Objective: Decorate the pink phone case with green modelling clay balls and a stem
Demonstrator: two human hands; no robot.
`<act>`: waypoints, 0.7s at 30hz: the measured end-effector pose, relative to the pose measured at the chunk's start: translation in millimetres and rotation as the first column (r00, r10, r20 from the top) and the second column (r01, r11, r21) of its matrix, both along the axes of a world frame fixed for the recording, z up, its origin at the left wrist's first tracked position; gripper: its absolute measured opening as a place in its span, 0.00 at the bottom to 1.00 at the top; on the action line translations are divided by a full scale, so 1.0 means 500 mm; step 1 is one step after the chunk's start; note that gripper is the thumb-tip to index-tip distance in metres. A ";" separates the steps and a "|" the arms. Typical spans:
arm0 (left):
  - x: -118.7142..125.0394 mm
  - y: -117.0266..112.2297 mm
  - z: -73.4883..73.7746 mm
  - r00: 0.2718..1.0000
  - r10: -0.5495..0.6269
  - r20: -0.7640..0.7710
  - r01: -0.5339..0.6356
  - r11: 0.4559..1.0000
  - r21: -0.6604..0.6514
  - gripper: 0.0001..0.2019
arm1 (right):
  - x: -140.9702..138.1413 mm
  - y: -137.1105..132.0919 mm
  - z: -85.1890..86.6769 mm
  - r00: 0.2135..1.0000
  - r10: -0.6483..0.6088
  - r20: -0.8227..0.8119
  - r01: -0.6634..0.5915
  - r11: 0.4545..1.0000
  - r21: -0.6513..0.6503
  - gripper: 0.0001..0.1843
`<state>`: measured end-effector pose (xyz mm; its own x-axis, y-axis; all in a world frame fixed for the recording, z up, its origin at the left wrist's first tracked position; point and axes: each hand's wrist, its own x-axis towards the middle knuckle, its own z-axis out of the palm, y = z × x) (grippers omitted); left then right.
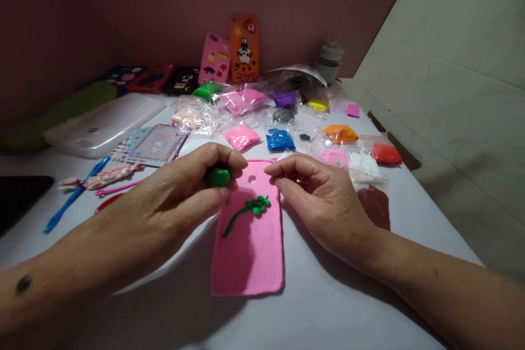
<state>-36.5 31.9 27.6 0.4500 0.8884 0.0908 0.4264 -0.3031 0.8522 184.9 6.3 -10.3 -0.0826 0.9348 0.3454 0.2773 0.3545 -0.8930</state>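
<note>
White table (348, 306) fills the frame, and flat at centre lies the pink clay-covered phone case (248, 254), a thin green clay stem with small round buds (248, 209) pressed onto its upper half. Coming in from lower left, the left hand (180, 191) is curled, fingers and thumb pinching a small lump of green clay (217, 176) right above the case's top edge. From the lower right, the right hand (324, 197) hovers half-closed, thumb and forefinger tips nearly meeting, nothing visibly held. Behind, across the upper middle, bags of coloured clay (280, 140).
</note>
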 end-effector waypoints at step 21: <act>0.035 -0.038 -0.035 0.989 0.005 0.149 -0.003 1.000 -0.013 0.23 | -0.020 -0.032 0.008 0.995 0.088 0.042 -0.095 0.973 0.211 0.08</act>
<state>-18.8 12.8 9.9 0.4284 0.8918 0.1457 0.2952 -0.2905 0.9102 174.8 -9.9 -6.4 -0.1789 0.8281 0.5312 0.2623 0.5605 -0.7855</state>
